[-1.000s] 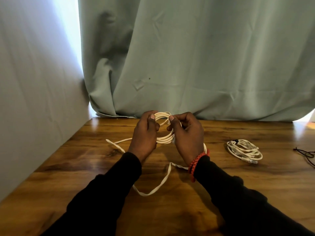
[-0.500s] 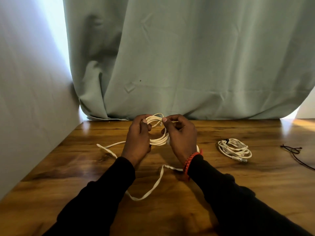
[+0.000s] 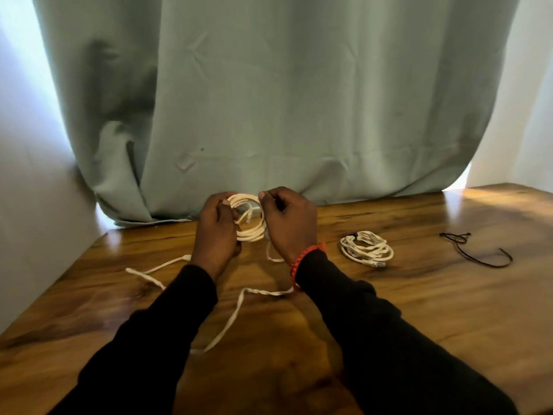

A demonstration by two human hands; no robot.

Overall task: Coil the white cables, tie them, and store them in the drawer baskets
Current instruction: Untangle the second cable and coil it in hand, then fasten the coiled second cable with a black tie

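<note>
Two hands hold a half-wound white cable [image 3: 248, 218] upright above the far middle of a wooden table [image 3: 419, 310], in front of a green curtain [image 3: 299, 100]. The left hand [image 3: 217, 232] has its fingers curled round the left side of the coil, seemingly to keep the loops stacked so they cannot spring apart. The right hand [image 3: 291, 226] pinches the right side between thumb and fingers, placed, by the look of it, to feed on the next turn.

The unwound tail [image 3: 233, 313] runs down from the coil, across the table between the sleeves and out to the near left, lying slack so it can be drawn up without dragging. Much of it is not yet wound, so coiling looks about half done and tying has not begun.

To the right, well apart from the hands, lies a finished coil [image 3: 366, 250], already bound at its far side by what seems a dark tie, though the view is too small to be sure. Farther right, a loose black tie [image 3: 475, 250] waits on the table, probably kept within reach for the cable in hand. No drawer or baskets are in view.
</note>
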